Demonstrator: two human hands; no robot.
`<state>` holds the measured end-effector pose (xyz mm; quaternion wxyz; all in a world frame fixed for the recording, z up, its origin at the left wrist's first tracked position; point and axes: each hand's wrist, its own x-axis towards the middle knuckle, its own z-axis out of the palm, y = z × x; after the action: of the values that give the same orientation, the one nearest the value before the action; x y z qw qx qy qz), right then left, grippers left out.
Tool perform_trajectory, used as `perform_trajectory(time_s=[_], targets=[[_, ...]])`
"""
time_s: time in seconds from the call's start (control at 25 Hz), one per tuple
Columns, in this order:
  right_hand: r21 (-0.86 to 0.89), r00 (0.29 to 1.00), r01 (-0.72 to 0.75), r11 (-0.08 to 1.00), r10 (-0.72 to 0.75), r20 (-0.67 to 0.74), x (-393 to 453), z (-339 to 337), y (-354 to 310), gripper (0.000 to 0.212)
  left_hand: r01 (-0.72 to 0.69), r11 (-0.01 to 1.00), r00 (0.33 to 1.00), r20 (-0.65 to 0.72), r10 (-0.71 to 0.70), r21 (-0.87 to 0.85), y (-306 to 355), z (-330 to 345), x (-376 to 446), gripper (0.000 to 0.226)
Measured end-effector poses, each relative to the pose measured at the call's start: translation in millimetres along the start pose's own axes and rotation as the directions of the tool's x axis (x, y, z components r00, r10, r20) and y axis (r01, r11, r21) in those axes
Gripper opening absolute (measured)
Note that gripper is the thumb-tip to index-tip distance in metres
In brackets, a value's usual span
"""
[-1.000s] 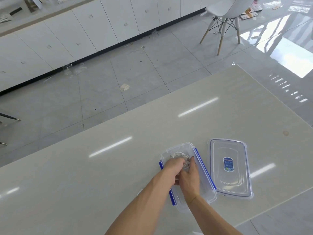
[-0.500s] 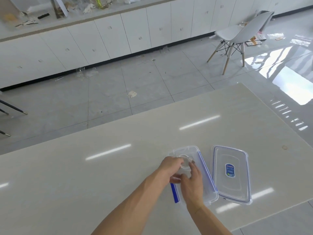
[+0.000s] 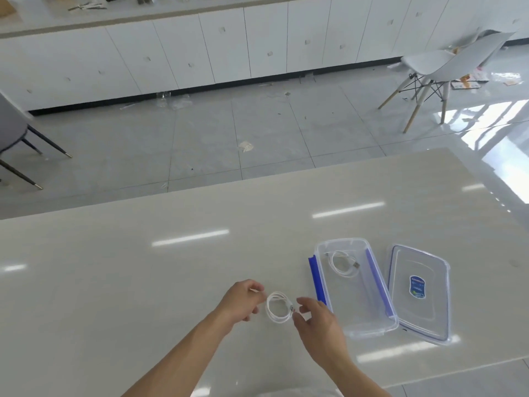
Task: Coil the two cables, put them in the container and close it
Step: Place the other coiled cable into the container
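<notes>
A clear plastic container (image 3: 372, 329) with blue side clips stands open on the pale table (image 3: 143, 282). One coiled white cable (image 3: 343, 265) lies inside at its far end. The clear lid (image 3: 415, 310) with a blue label lies flat just right of the container. Left of the container, a second coiled white cable (image 3: 279, 320) hangs between my hands just above the table. My left hand (image 3: 243, 299) pinches the coil's left side. My right hand (image 3: 317, 325) pinches the end by the connector.
The table's far edge runs across the middle of the view, and its near edge lies just below the lid. Beyond are a tiled floor, white cabinets, a white chair (image 3: 440, 64) at the right and a grey chair (image 3: 11, 130) at the left.
Both hands have left the container and moved left, leaving one coiled cable inside. They now hold the second coil. The view has tilted up.
</notes>
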<state>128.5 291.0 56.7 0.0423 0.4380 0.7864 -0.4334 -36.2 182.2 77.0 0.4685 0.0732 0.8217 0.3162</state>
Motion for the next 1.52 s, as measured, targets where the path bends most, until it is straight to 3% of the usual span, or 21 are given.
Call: perform_trajectory(time_s=[0.2,0.44,0.68,0.96,1.52], targets=[[-0.105,0.995,-0.097,0.99,0.098,0.001,11,22,1,0.047,-0.106,0.964,0.993,-0.022,0.115,0.243,-39,-2,18,0.026],[-0.099,0.977,-0.212,0.972,0.208,-0.053,26,38,-1,0.044,-0.134,0.913,0.979,-0.088,0.181,0.385,-27,16,40,0.039],[-0.147,0.981,-0.189,0.971,0.182,-0.061,36,49,-4,0.038,-0.162,0.85,0.973,-0.065,0.224,0.502,-22,26,54,0.035],[-0.22,0.988,-0.121,0.968,0.097,-0.118,43,58,-5,0.014,-0.234,0.83,0.958,-0.026,0.286,0.507,-28,26,64,0.028],[0.127,0.989,-0.147,0.981,0.147,0.008,36,46,-7,0.014,-0.379,0.738,0.906,0.061,0.42,0.559,-47,26,65,0.019]])
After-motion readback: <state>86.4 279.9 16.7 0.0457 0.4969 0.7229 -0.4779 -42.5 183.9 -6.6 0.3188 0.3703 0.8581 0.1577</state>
